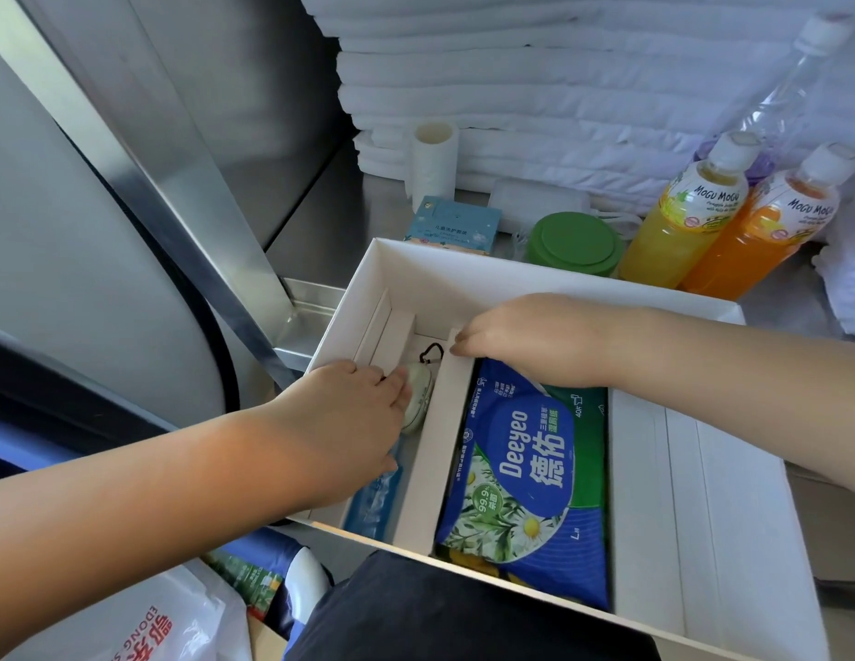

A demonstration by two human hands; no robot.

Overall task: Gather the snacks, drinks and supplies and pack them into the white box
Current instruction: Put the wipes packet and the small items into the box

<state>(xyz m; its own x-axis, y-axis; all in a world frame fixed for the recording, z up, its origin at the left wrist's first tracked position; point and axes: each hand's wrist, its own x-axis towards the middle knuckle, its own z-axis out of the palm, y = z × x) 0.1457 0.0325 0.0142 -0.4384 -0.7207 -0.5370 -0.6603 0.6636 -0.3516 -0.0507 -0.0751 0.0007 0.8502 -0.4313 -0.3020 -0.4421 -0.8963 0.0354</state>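
**Both hands down in the white box**

From the head camera I see the white box (535, 274) open on the steel counter, split lengthwise by a white divider (432, 450). I'll place everything against that divider.

My left hand (349, 422) reaches into the narrow compartment left of the divider, fingers curled loosely over a small pale round case (418, 395) with a black loop; I cannot tell whether they grip it or only rest on it. A blue packet (375, 498) lies nearer me in the same compartment, partly under that hand.

My right hand (535, 341) sits at the divider's far end, fingertips pinched onto its top edge. Just right of the divider a blue and green wipes pack (526, 469) lies flat.

Beyond the box, well past the divider's far end, stand a green lidded tub (576, 243), a yellow drink bottle (678, 217), an orange drink bottle (764, 236), a small blue carton (456, 224) and a paper roll (432, 157).
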